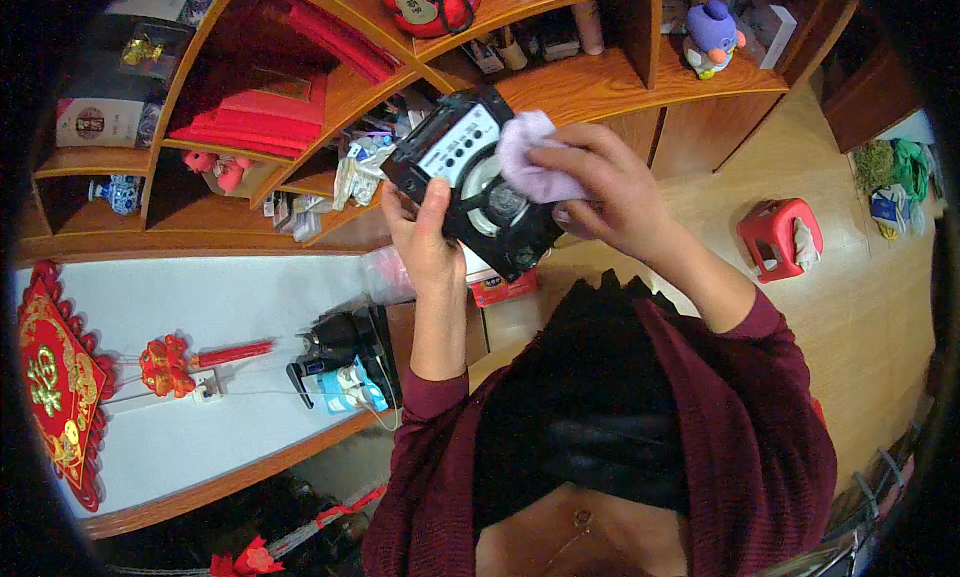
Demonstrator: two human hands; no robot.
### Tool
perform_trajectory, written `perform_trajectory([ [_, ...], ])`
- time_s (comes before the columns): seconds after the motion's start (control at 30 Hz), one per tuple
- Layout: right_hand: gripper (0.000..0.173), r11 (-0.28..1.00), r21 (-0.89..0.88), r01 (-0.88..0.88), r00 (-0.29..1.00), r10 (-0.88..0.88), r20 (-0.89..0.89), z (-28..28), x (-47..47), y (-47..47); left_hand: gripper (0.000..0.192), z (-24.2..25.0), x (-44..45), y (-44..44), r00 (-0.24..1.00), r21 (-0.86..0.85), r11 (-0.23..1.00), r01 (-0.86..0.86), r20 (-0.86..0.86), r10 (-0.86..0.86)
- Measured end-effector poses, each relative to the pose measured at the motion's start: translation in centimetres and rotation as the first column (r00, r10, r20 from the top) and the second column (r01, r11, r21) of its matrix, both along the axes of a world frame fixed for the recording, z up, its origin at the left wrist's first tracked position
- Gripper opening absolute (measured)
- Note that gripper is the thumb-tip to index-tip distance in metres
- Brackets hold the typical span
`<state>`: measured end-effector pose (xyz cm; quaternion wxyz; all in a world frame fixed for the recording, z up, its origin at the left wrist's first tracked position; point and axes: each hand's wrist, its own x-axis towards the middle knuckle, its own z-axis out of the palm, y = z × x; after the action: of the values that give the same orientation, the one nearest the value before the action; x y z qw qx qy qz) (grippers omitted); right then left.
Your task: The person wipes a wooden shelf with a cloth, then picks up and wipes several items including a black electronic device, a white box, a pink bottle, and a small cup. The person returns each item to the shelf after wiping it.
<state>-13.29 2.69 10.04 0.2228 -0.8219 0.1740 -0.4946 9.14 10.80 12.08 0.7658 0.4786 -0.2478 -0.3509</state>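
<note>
My left hand [427, 239] grips a black portable radio speaker [469, 206] by its near left edge, thumb on the front face. The device has a white panel with several small black buttons and a round speaker with a pale ring. It is held tilted in the air before the shelves. In my right hand [607, 179] is a bunched pale purple cloth [536, 157], which lies against the radio's right side, over part of the speaker ring. The fingers of the left hand behind the radio are mostly hidden.
Wooden shelving [585, 89] curves across the top, holding red folders [262, 112], a purple plush toy [711, 37] and a blue-and-white vase [124, 194]. A black kettle [337, 337] stands at left. On the floor at right is a red plastic stool [772, 236] with a cloth on it.
</note>
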Motion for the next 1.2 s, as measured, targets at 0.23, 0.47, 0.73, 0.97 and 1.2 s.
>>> perform_trajectory([
  [0.23,0.040,0.997,-0.011,0.079,0.997,-0.078,0.023,1.7,3.3,3.0,0.064,0.1,-2.5,0.0,0.971,-0.074,0.997,-0.032,0.235,0.049],
  [0.47,0.043,0.999,-0.027,-0.035,0.994,0.038,0.101,0.4,3.2,3.5,0.061,0.7,-3.2,0.6,0.977,-0.137,0.990,0.004,0.210,0.025],
  [0.73,0.047,1.000,-0.022,0.003,0.998,-0.001,0.064,-0.1,2.1,3.3,0.053,0.2,-2.2,0.5,0.997,-0.067,0.997,-0.033,0.061,0.037],
  [0.97,0.036,0.975,0.014,-0.220,0.945,0.217,-0.243,-4.1,-0.5,4.5,0.051,0.2,0.1,0.8,1.000,-0.097,0.995,-0.019,0.013,0.021],
  [1.2,0.051,0.955,0.254,0.156,0.979,-0.184,0.091,-3.0,-2.6,0.3,0.058,0.6,1.4,1.7,0.973,-0.089,0.994,0.071,-0.212,-0.088],
])
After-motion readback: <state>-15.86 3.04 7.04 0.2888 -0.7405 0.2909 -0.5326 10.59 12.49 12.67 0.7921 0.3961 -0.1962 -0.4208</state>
